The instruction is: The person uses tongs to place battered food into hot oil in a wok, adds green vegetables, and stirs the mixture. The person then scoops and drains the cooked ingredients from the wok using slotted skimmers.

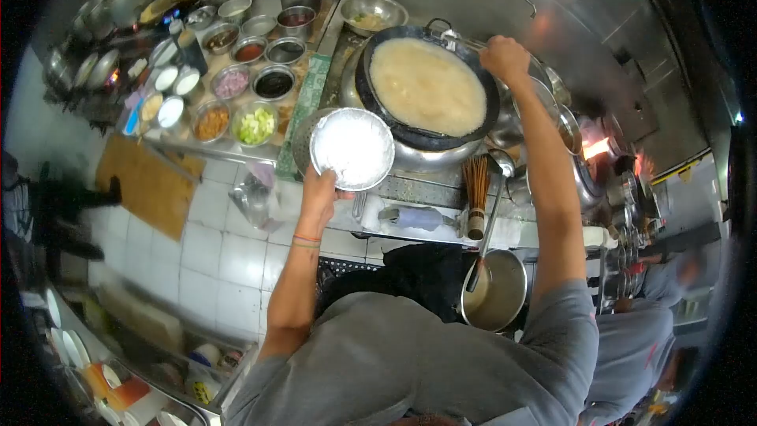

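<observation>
My left hand [321,196] grips the near rim of a round metal bowl [389,159], with white powder [351,142] inside it. The bowl is tilted toward the camera, just left of the big black wok [492,106]. Cloudy, pale tan liquid [426,87] fills much of the wok. At the wok's upper right edge, my right hand [505,57] is closed, arm stretched far forward. Whether anything sits inside those fingers is hidden. A small handle with a light cloth or clip [449,35] is near that hand on the wok's far rim.
Left of the stove, seasoning tins surround a bowl of chopped green vegetable [256,125]. A bamboo brush [475,197] and a ladle [493,205] rest at the front edge, above a pot [516,276]. Flames [597,147] burn at right; a co-worker [635,347] stands there.
</observation>
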The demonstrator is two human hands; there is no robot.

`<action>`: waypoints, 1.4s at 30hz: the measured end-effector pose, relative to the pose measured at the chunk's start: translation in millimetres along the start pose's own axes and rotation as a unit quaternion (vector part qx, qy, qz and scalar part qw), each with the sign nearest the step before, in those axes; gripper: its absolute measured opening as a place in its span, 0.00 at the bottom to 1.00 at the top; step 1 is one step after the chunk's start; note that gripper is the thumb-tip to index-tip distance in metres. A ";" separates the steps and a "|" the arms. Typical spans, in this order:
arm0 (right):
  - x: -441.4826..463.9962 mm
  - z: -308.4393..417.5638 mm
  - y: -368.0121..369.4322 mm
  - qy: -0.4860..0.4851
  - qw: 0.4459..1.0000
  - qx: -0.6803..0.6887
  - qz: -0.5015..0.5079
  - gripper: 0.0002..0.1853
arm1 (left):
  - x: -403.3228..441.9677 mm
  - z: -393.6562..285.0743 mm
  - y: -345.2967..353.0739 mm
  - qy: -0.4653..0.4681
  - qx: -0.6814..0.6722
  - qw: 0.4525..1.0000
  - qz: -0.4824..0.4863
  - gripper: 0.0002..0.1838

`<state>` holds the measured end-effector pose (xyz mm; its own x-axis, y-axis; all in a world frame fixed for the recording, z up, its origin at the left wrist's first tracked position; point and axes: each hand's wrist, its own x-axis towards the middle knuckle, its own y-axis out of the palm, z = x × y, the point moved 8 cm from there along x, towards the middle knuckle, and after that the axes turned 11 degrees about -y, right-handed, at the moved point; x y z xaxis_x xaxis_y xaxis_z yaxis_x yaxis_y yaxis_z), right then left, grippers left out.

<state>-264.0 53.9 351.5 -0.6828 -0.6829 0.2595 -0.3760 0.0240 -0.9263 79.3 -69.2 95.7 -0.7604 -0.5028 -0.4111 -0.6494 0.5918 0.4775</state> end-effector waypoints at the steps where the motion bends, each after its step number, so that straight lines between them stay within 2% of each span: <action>1: 4.4 -2.6 9.7 -0.001 1.000 0.002 0.000 0.19 | -4.9 -2.3 -0.5 0.001 0.001 1.000 -0.002 0.23; 3: 9.3 -12.3 28.6 0.045 0.997 0.061 0.021 0.21 | -13.6 -11.7 -4.4 0.014 -0.017 1.000 -0.018 0.22; 4: 1.9 -5.5 15.3 0.041 0.997 0.061 0.022 0.21 | -15.6 -16.3 -5.7 0.014 -0.019 0.999 -0.021 0.22; 6: -28.8 5.8 -28.2 0.010 0.988 0.134 -0.076 0.22 | -17.9 -20.5 -9.1 -0.001 -0.027 1.000 -0.011 0.22; 8: -56.7 18.1 -49.7 -0.073 0.978 0.173 -0.090 0.20 | -17.5 -23.1 -9.1 0.004 -0.040 0.999 -0.019 0.22; 12: -138.6 76.5 -84.6 -0.224 0.955 0.193 0.020 0.17 | -9.7 -32.6 14.5 0.023 -0.032 0.999 0.013 0.23; 15: -181.9 115.3 -93.5 -0.314 0.939 0.141 -0.021 0.12 | -12.0 -39.4 45.9 0.047 -0.018 0.998 0.042 0.24; 16: -188.3 121.8 -83.1 -0.298 0.950 0.089 0.015 0.10 | -14.1 -42.6 54.5 0.059 -0.019 0.997 0.047 0.24; 21: -197.6 123.2 -72.6 -0.274 0.955 0.111 -0.031 0.09 | -27.0 -55.0 82.9 0.111 -0.024 0.990 0.085 0.23; 23: -193.7 110.8 -78.1 -0.224 0.967 0.119 -0.030 0.08 | -16.0 -45.0 74.0 0.081 -0.034 0.993 0.076 0.23; 27: -185.9 89.2 -102.4 -0.234 0.961 0.122 -0.077 0.08 | -6.8 -32.4 59.0 0.047 -0.044 0.997 0.052 0.27; 29: -176.0 65.2 -112.0 -0.171 0.970 0.134 -0.112 0.12 | -1.4 -26.2 49.6 0.043 -0.036 0.998 0.026 0.24; 30: -172.3 58.0 -114.4 -0.170 0.970 0.133 -0.113 0.12 | 3.8 -21.2 44.7 0.044 -0.036 0.998 0.027 0.24; 32: -164.5 29.1 -118.1 -0.083 0.981 0.126 -0.122 0.13 | 18.1 -7.0 31.1 0.025 -0.036 0.999 0.011 0.25; 36: -152.3 0.8 -95.5 -0.037 0.985 0.116 -0.119 0.13 | 27.3 2.9 21.7 -0.001 -0.057 0.998 0.014 0.26; 38: -139.1 -4.4 -47.2 -0.032 0.996 0.087 -0.013 0.15 | 21.0 -3.4 22.4 0.007 -0.047 0.999 0.008 0.26; 39: -132.4 -7.8 -29.9 -0.031 0.996 0.087 -0.013 0.15 | 18.7 -5.8 22.5 0.006 -0.046 0.999 0.008 0.26; 42: -122.8 -10.7 21.4 -0.027 0.979 0.188 0.071 0.19 | 11.1 -15.2 20.1 0.007 -0.056 0.998 0.016 0.26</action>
<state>-194.9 146.1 302.7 -0.6735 -0.7303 0.1146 -0.0157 -0.1408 -0.9899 57.7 -72.5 112.6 -0.7799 -0.4937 -0.3847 -0.6211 0.5342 0.5735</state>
